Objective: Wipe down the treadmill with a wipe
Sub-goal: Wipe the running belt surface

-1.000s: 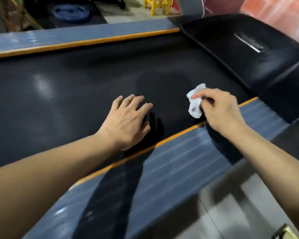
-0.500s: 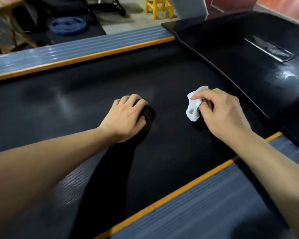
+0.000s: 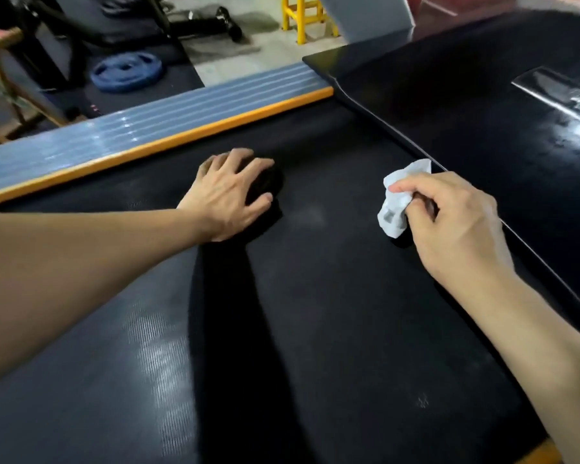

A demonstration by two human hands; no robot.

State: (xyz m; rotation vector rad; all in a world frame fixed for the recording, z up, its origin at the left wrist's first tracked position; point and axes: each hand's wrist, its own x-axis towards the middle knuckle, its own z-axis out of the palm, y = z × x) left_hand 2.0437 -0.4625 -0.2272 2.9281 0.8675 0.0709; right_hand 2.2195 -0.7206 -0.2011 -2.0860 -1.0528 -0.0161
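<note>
The treadmill's black belt (image 3: 332, 313) fills most of the view, with a grey ribbed side rail (image 3: 114, 142) edged in orange along its far side. A glossy black motor cover (image 3: 482, 105) rises at the right. My right hand (image 3: 449, 226) pinches a crumpled white wipe (image 3: 395, 209) just above the belt, close to the edge of the motor cover. My left hand (image 3: 228, 195) rests on the belt with its fingers spread, in the middle of the belt's width.
Beyond the far rail lie a blue weight plate (image 3: 126, 73) on dark matting, a black dumbbell (image 3: 208, 23), a yellow stool (image 3: 307, 15) and a wooden frame (image 3: 10, 82) at the left. A silver badge (image 3: 559, 95) sits on the motor cover.
Both hands have moved forward across the belt toward the far rail and the motor cover. The near side rail has almost dropped out of view. The wipe stays pinched in my right hand.
</note>
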